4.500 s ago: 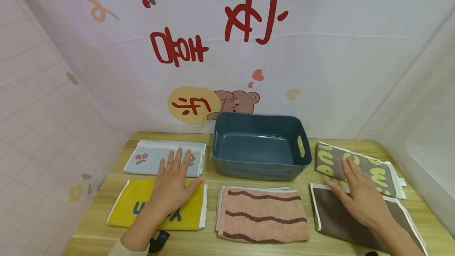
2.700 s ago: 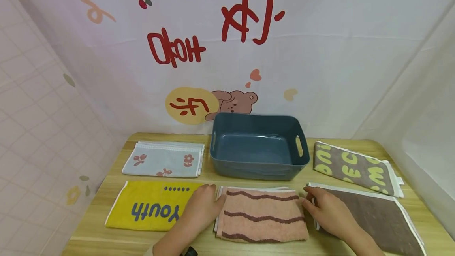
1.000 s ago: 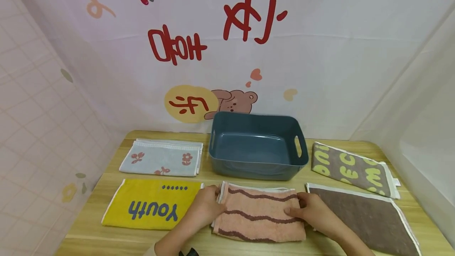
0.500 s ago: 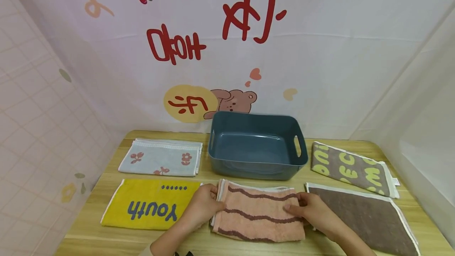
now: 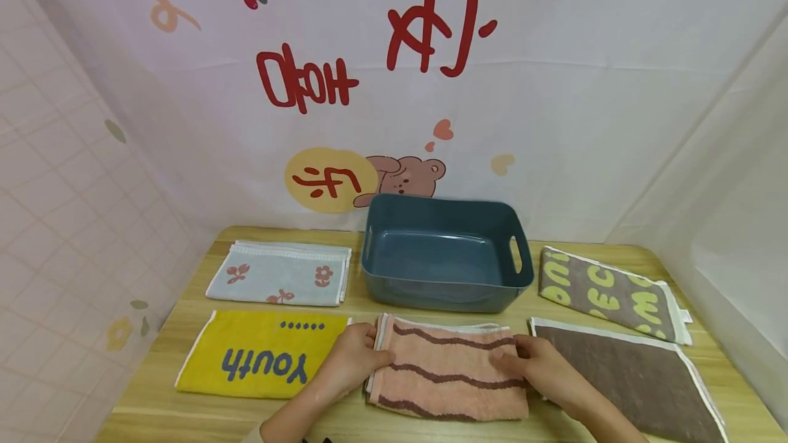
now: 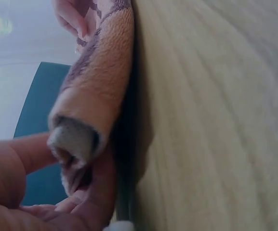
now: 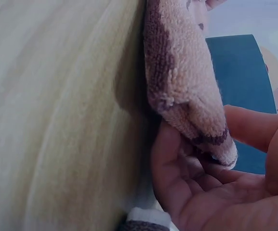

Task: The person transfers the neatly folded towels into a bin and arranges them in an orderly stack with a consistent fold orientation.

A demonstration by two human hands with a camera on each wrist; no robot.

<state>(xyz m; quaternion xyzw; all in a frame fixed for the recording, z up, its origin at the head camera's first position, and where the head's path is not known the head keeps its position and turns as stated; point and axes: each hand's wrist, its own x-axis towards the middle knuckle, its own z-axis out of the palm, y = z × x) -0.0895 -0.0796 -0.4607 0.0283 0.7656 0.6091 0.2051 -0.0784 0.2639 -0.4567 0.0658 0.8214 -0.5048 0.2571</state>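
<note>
We look to be at the grasping step: left grip (image 5: 357,358) and right grip (image 5: 542,365) pinch 2 ends of the striped towel (image 5: 452,376), in front of the blue bin (image 5: 440,294). Next, we likely need an even lift.

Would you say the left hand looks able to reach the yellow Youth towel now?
Probably yes, once free: the left hand grips the striped peach towel, but the yellow Youth towel lies alongside.

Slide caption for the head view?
Two hands grip a folded peach towel in front of a teal bin.
</note>
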